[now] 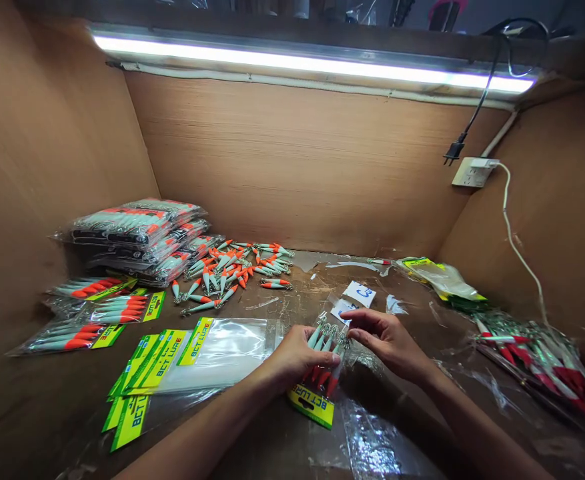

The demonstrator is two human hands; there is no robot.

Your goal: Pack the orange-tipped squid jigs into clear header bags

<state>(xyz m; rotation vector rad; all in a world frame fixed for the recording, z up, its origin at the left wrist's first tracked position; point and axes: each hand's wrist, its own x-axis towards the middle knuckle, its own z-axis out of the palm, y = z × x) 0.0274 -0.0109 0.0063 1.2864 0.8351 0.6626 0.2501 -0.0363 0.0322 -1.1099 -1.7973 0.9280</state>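
Observation:
My left hand [296, 353] is closed around a clear plastic bag of fishing lures [328, 379], its thumb lying across the front. Several pale lures with orange-red ends stand side by side in the bag, their wire hooks upward and the yellow-green header card pointing toward me. At the hook end, the fingers and thumb of my right hand [385, 341] pinch the bag's edge; the exact contact is partly hidden. To the left lies a fan of flat bags [222, 353] with yellow BCT LURE headers. Loose lures [232, 267] are heaped behind them.
Filled lure packs [87, 333] lie at the left, before a stack of wrapped bundles [142, 233]. Red-and-white lures [537, 360] and more header bags [439, 277] are at the right. White paper labels [359, 293] lie behind my hands. A white cable [509, 220] hangs from the socket.

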